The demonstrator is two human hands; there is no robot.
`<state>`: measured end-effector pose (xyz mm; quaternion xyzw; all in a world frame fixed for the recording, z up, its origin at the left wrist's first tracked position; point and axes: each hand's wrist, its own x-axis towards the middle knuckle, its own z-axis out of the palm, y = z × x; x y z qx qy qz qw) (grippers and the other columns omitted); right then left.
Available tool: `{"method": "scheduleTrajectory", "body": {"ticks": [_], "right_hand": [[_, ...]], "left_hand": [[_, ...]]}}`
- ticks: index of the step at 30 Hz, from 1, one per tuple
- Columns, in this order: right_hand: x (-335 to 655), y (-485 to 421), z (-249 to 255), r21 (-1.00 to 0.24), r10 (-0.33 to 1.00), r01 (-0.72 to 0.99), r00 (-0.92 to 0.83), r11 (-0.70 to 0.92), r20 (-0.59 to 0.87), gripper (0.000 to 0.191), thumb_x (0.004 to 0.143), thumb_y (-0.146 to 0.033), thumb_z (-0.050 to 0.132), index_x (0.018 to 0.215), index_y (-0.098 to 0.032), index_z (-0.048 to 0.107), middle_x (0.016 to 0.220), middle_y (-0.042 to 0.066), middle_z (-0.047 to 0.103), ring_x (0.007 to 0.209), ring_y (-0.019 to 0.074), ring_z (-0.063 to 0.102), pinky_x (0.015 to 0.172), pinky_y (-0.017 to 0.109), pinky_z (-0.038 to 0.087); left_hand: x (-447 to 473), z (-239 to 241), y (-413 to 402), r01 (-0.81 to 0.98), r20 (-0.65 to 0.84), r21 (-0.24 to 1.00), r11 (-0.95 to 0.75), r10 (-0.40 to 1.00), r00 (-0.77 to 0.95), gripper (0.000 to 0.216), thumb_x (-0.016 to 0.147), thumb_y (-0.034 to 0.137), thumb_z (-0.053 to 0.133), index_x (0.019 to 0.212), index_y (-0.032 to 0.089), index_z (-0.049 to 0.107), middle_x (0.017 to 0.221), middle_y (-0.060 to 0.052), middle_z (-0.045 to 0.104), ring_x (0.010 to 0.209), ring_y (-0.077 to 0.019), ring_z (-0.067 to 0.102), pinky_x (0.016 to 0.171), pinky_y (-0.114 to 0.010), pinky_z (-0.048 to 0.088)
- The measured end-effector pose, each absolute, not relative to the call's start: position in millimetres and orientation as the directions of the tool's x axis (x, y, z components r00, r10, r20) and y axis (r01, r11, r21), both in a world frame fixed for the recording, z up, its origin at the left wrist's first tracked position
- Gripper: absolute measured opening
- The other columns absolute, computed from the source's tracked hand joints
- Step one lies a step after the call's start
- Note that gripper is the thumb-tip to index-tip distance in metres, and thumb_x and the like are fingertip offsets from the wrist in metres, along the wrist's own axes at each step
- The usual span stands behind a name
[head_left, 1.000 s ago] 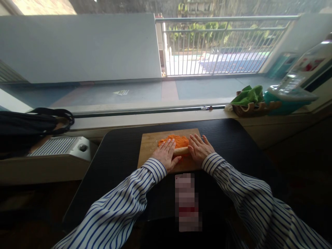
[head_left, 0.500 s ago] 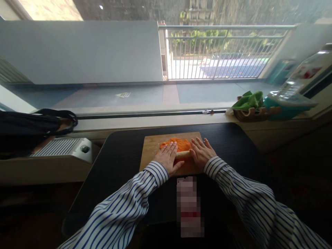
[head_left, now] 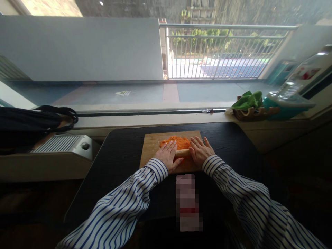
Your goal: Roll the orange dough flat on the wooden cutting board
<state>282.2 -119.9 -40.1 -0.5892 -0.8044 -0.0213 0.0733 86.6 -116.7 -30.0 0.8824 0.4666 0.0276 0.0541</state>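
Rolling pin, pale, wood-coloured: one. Lies across the orange dough's near part, its middle bare, its ends under the hands.

Orange dough: one flattened piece, edge ragged. On the cutting board, mostly beyond the pin; a little orange shows on the near side.

Left hand: palm down, fingers stretched flat over the pin's left end and reaching to the dough; not wrapped round.

Right hand: palm down over the pin's right end, fingers extended and slightly spread; grip beneath cannot be told.

Cutting board, wooden, rectangular: flat on the black bench.

Step in hand, as judged: rolling the dough thinner, under way, the sheet uneven at its rim. Next move calls for level pressure from both palms and a straight forward pass, fingers kept clear of the dough.
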Motion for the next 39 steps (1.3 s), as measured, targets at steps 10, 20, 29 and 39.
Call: {"method": "scheduleTrajectory", "body": {"ticks": [10,20,29,39], "right_hand": [[290,-144,-51,-0.030,0.887,0.919,-0.372,0.394,0.273,0.044,0.092,-0.032,0.026,0.125,-0.013,0.047,0.133,0.008,0.044,0.126,0.0240,0.034,0.105,0.047,0.021],[305,-146,-60,0.019,0.692,0.781,-0.565,0.625,0.450,0.028,0.087,-0.029,0.047,0.110,-0.018,0.057,0.118,0.007,0.059,0.117,0.0218,0.046,0.101,0.043,0.030],[256,-166,-25,0.011,0.699,0.789,-0.551,0.614,0.456,0.023,0.083,-0.039,0.053,0.092,-0.019,0.061,0.081,0.005,0.065,0.078,0.0175,0.057,0.074,0.031,0.038],[268,-172,-24,-0.053,0.789,0.821,-0.526,0.569,0.317,0.029,0.087,-0.040,0.044,0.098,-0.019,0.061,0.083,0.006,0.063,0.080,0.0183,0.056,0.070,0.027,0.040]], "left_hand": [[80,-50,-132,0.774,0.201,0.009,-0.634,0.759,0.619,0.050,0.086,0.037,0.042,0.126,0.007,0.043,0.134,-0.016,0.041,0.125,-0.0253,0.036,0.103,-0.041,0.031],[64,-64,-132,0.631,0.496,-0.028,-0.775,0.538,0.682,0.034,0.085,0.013,0.039,0.115,0.014,0.054,0.109,-0.010,0.064,0.102,-0.0196,0.059,0.089,-0.036,0.048],[11,-28,-159,0.718,0.473,0.027,-0.696,0.642,0.604,0.027,0.084,0.025,0.048,0.109,0.016,0.057,0.100,-0.008,0.066,0.092,-0.0201,0.061,0.081,-0.035,0.051],[-11,-38,-179,0.870,0.466,0.255,-0.422,0.842,0.271,0.039,0.083,0.036,0.045,0.111,0.011,0.055,0.110,-0.013,0.061,0.103,-0.0235,0.056,0.090,-0.037,0.046]]}}
